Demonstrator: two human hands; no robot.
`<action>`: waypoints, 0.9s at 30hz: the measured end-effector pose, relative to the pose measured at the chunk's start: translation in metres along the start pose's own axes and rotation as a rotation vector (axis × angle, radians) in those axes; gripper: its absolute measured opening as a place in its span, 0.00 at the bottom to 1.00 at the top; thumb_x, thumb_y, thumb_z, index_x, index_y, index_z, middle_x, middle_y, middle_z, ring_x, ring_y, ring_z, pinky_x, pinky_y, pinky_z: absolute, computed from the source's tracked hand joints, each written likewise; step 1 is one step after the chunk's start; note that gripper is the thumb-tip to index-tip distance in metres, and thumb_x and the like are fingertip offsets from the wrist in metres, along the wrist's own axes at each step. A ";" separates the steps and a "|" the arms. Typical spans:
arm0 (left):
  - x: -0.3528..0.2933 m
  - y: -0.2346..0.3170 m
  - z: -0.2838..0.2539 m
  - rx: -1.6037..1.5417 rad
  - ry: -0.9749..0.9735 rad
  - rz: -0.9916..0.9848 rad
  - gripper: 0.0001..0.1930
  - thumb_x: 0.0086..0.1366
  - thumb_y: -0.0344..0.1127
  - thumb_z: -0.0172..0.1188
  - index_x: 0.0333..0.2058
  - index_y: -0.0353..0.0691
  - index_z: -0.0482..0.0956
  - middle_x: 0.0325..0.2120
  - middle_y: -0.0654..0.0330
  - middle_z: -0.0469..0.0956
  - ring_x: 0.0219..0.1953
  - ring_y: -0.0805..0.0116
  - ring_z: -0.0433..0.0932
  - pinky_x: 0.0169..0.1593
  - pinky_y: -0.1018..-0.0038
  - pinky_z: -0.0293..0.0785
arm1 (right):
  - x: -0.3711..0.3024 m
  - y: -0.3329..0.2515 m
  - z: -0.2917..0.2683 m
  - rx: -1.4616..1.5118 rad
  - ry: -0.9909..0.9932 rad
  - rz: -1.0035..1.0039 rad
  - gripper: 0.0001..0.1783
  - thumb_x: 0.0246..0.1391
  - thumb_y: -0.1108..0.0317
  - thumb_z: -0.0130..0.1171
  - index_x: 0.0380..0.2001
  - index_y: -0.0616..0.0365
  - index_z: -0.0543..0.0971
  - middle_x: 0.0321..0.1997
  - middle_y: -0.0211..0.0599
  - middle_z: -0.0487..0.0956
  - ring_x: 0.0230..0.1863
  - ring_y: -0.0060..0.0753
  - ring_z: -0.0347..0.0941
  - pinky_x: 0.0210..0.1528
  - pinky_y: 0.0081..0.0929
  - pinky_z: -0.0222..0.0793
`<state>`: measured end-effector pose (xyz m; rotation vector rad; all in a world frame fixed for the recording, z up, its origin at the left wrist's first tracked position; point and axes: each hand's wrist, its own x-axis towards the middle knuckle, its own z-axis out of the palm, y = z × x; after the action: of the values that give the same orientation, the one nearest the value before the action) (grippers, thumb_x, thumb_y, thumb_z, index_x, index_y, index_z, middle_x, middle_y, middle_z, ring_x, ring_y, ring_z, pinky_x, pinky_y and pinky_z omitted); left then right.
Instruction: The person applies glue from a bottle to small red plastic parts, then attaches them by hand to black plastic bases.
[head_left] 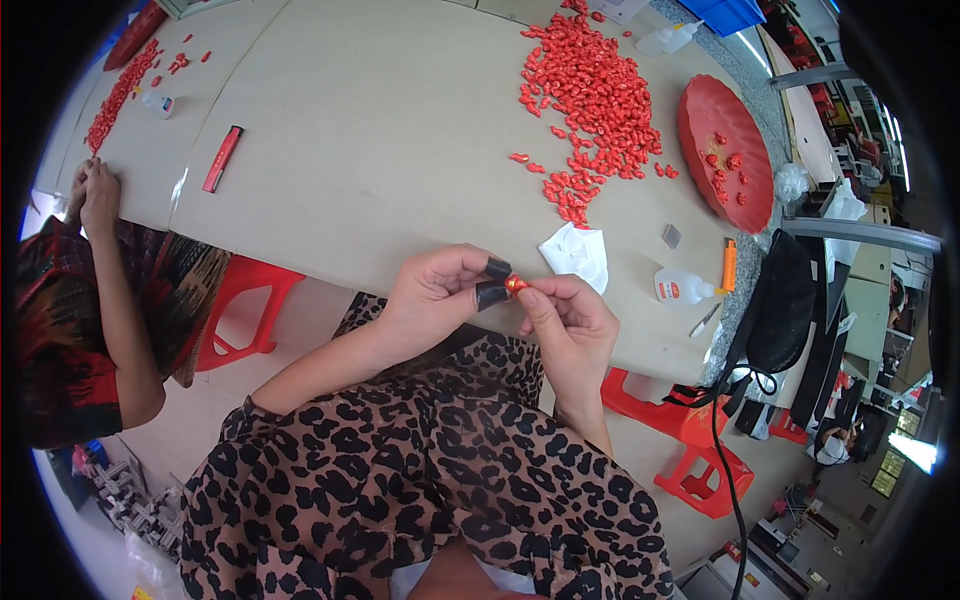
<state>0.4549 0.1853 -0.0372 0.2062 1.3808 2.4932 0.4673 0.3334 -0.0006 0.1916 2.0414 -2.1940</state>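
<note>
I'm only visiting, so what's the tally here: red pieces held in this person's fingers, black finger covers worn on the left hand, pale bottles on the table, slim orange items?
Held red piece: 1
Black finger covers: 2
Pale bottles: 3
Slim orange item: 1
Total: 7

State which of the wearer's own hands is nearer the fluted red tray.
Right. The right hand is on the tray's near side, to its left; the left hand is farther left, beyond the right one.

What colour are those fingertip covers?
The fingertip covers on the left hand are black, clearest in the head view.
</note>
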 end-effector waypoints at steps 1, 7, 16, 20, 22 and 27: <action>0.000 -0.001 -0.001 0.013 -0.010 0.039 0.08 0.52 0.16 0.46 0.31 0.32 0.71 0.35 0.56 0.70 0.37 0.74 0.70 0.41 0.81 0.67 | 0.000 0.000 0.000 -0.028 -0.002 -0.034 0.05 0.44 0.76 0.55 0.27 0.66 0.73 0.26 0.30 0.71 0.21 0.13 0.66 0.22 0.08 0.62; -0.001 -0.010 -0.007 0.150 -0.028 0.174 0.10 0.51 0.15 0.45 0.30 0.32 0.71 0.35 0.56 0.70 0.37 0.74 0.70 0.39 0.81 0.68 | -0.001 0.002 -0.002 -0.249 -0.022 -0.253 0.05 0.43 0.80 0.53 0.27 0.69 0.73 0.28 0.35 0.71 0.20 0.17 0.67 0.21 0.10 0.64; 0.001 -0.008 -0.004 0.349 -0.006 0.242 0.08 0.50 0.16 0.48 0.27 0.34 0.73 0.32 0.58 0.72 0.33 0.74 0.71 0.34 0.82 0.67 | -0.003 0.003 -0.001 -0.148 0.004 -0.136 0.05 0.42 0.81 0.53 0.27 0.68 0.72 0.28 0.35 0.71 0.23 0.17 0.69 0.24 0.10 0.66; 0.000 -0.010 -0.005 0.406 0.012 0.259 0.07 0.49 0.17 0.50 0.27 0.35 0.72 0.32 0.58 0.73 0.32 0.74 0.71 0.33 0.82 0.66 | -0.004 -0.001 0.000 -0.043 0.016 -0.046 0.05 0.43 0.82 0.53 0.27 0.68 0.72 0.28 0.35 0.70 0.23 0.18 0.69 0.25 0.11 0.67; 0.000 -0.011 -0.004 0.414 0.017 0.260 0.07 0.49 0.17 0.49 0.26 0.35 0.72 0.31 0.58 0.73 0.31 0.74 0.71 0.32 0.82 0.66 | -0.002 0.003 -0.003 -0.157 -0.022 -0.179 0.05 0.43 0.82 0.52 0.27 0.69 0.72 0.29 0.35 0.70 0.24 0.18 0.69 0.26 0.11 0.67; -0.001 -0.010 -0.003 0.453 0.036 0.281 0.08 0.48 0.16 0.48 0.25 0.35 0.71 0.31 0.58 0.73 0.30 0.73 0.72 0.31 0.81 0.66 | -0.001 0.006 -0.001 -0.116 -0.002 -0.180 0.05 0.42 0.80 0.54 0.27 0.66 0.74 0.29 0.33 0.70 0.27 0.16 0.67 0.27 0.10 0.63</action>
<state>0.4573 0.1878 -0.0472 0.4792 2.0445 2.3582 0.4699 0.3339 -0.0066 -0.0074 2.2578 -2.1620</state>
